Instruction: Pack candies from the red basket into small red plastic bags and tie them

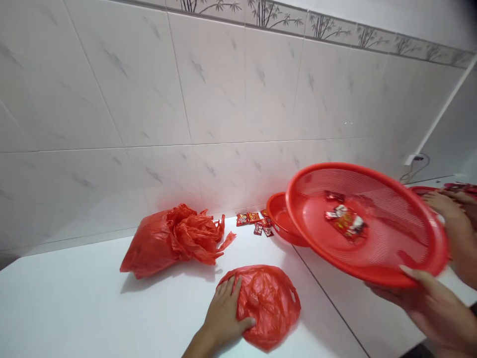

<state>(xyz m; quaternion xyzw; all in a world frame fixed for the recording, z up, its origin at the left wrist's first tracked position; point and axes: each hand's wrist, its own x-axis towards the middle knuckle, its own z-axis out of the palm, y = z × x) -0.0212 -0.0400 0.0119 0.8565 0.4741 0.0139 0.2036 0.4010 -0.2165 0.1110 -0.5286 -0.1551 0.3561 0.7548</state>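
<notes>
My right hand (428, 293) grips the lower rim of a large red plastic colander (387, 248), with the thumb over the edge. The colander is tilted and held above the table. A few small shiny packets (346, 221) lie in its bottom. My left hand (228, 311) rests flat, thumb spread, on the left side of a thin red plastic bag (270, 303). The bag has a rounded outline, and a slot shows at its right edge. I cannot tell what lies beneath it.
A stuffed, tied red plastic bag (164, 241) lies by the tiled wall (149, 99). Several small red packets (257, 221) lie beside a red basin (279, 219), partly behind the colander. At far right another person's hands (452, 214) reach toward a red container (421, 190). A seam crosses the white table (74, 303).
</notes>
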